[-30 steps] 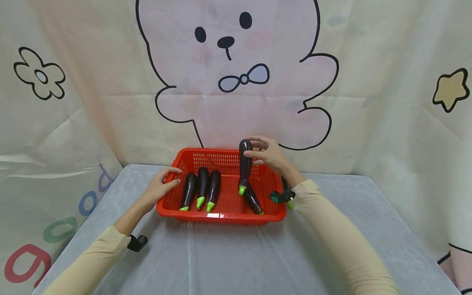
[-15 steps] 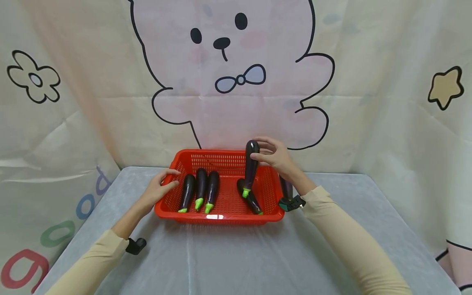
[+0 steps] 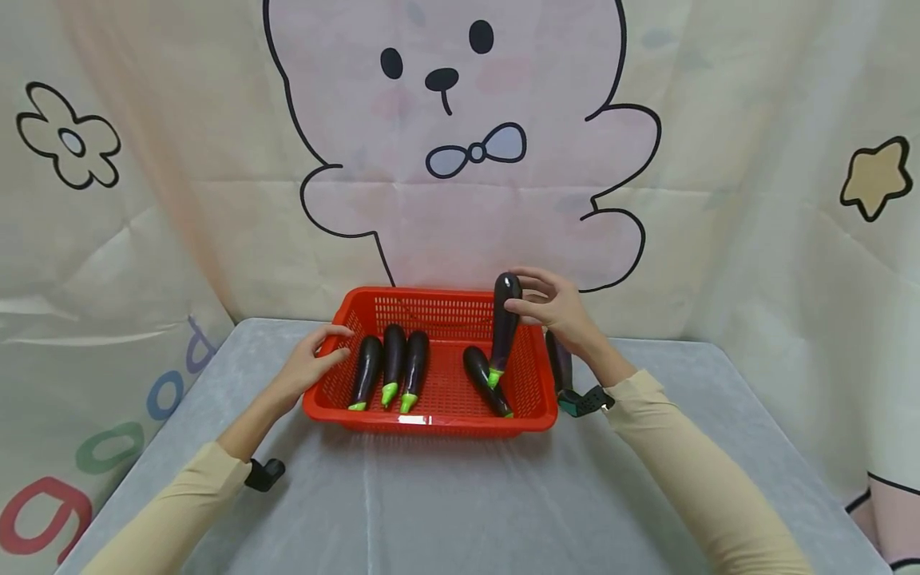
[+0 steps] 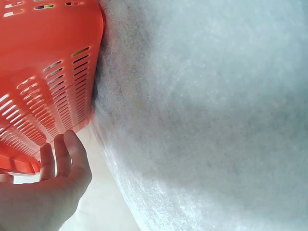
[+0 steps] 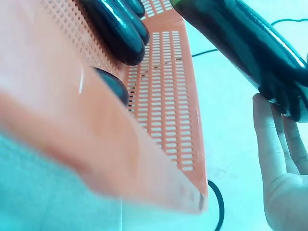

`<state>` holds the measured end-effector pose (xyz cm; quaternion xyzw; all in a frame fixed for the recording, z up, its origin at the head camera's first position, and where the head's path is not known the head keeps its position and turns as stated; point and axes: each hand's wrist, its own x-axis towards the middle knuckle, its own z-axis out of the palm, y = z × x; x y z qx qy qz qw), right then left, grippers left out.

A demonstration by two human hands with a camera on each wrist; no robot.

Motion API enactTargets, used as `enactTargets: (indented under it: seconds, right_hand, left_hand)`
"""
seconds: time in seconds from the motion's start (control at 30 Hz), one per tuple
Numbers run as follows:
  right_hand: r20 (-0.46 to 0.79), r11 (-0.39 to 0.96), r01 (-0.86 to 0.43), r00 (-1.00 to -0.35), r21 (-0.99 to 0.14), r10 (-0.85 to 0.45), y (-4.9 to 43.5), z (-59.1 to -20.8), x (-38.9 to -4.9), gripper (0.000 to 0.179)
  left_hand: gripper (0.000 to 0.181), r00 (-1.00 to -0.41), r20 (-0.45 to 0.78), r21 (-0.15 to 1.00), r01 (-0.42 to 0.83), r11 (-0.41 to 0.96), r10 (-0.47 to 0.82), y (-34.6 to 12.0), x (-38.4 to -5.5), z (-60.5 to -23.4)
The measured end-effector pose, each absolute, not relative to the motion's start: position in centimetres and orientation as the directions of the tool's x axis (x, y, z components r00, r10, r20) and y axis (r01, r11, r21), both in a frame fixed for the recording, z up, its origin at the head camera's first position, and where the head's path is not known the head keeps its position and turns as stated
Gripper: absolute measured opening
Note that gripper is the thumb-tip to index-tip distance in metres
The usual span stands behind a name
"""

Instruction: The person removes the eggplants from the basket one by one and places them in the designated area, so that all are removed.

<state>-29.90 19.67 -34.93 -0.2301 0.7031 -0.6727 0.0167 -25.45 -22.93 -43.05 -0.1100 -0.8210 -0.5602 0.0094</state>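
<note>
My right hand (image 3: 557,307) pinches an eggplant (image 3: 505,335) near its rounded dark end, thumb in front and fingers behind. It hangs over the right part of the red basket (image 3: 460,429), green stem down. In the right wrist view the held eggplant (image 5: 245,41) is tilted beyond the basket wall. Below it another eggplant (image 3: 483,375) lies slanted on the basket floor. Three more eggplants (image 3: 394,359) lie side by side at the left. My left hand (image 3: 305,367) is at the basket's left rim, fingers loosely extended; its fingers (image 4: 62,156) overlap the perforated wall in the left wrist view.
Outside the basket's right wall, another eggplant (image 3: 559,363) is on the grey cloth-covered table (image 3: 446,511), partly hidden by my right wrist. A printed curtain (image 3: 460,208) hangs directly behind the table. A dark cord (image 5: 219,202) shows near the basket in the right wrist view.
My right hand has moved right with the eggplant, uncovering more of the slanted eggplant in the basket and the one outside. The left hand has stayed at the rim.
</note>
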Motion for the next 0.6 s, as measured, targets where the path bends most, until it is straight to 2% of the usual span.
enactTargets:
  seconds: [0.27,0.6]
  right_hand:
    - [0.323,0.008,-0.341,-0.896,-0.94,-0.304,22.7,-34.6,-29.5,0.051]
    - [0.281,-0.06,-0.275,-0.921,-0.96,-0.27,27.8,-34.1,-28.9,0.049]
  left_hand:
    - [0.037,-0.977,0.142,0.906,0.193,0.376,0.158,-22.8,-25.3,-42.8]
    - [0.036,-0.977,0.138,0.908,0.19,0.373,0.16,-22.9,-25.2,-42.8]
